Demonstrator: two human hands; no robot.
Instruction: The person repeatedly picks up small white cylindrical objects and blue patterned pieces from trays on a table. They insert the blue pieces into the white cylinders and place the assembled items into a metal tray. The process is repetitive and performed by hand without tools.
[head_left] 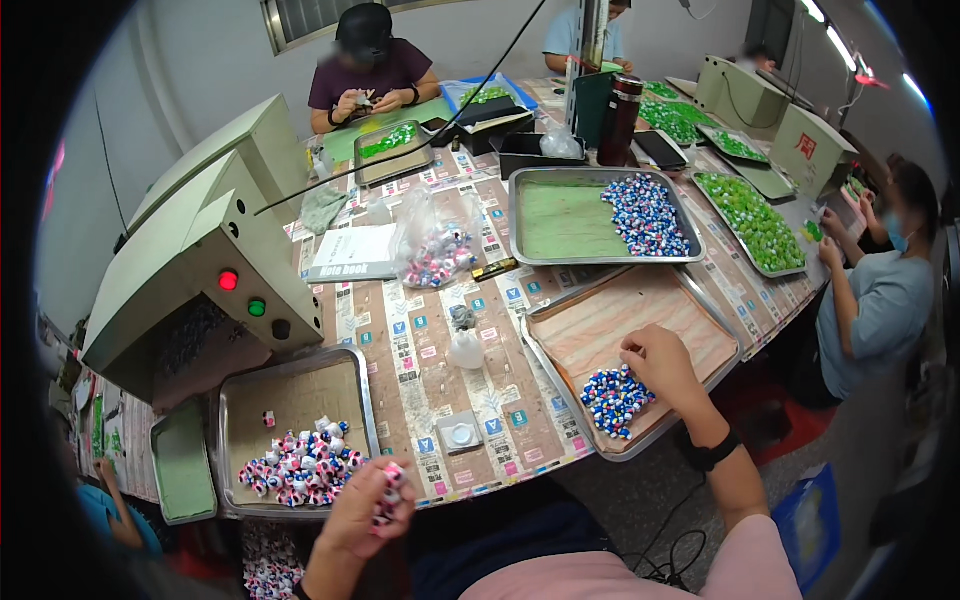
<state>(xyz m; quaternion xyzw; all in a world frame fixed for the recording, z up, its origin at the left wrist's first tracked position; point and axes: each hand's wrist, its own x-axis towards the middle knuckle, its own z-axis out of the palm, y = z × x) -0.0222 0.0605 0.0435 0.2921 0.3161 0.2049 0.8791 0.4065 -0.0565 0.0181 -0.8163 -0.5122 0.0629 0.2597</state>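
Observation:
My left hand (362, 508) is closed around several small pink-and-white plastic figures (392, 497) at the front edge of the table. Beside it, a metal tray (372, 400) holds a heap of similar pink, white and blue figures (300, 465). Over a paper-lined tray (600, 320) on the right, my right hand (660, 362) is closed with thumb and fingertips together; whatever they hold is too small to make out. Just below those fingertips lies a pile of small blue-and-white pieces (615, 403) with touches of red and yellow.
A machine with red and green buttons (220, 270) stands left. Mid-table are a notebook (350, 252), a bag of figures (440, 245), a white bottle (466, 350) and a small dish (461, 436). Behind the right tray is another tray (560, 258). Other people sit around the table.

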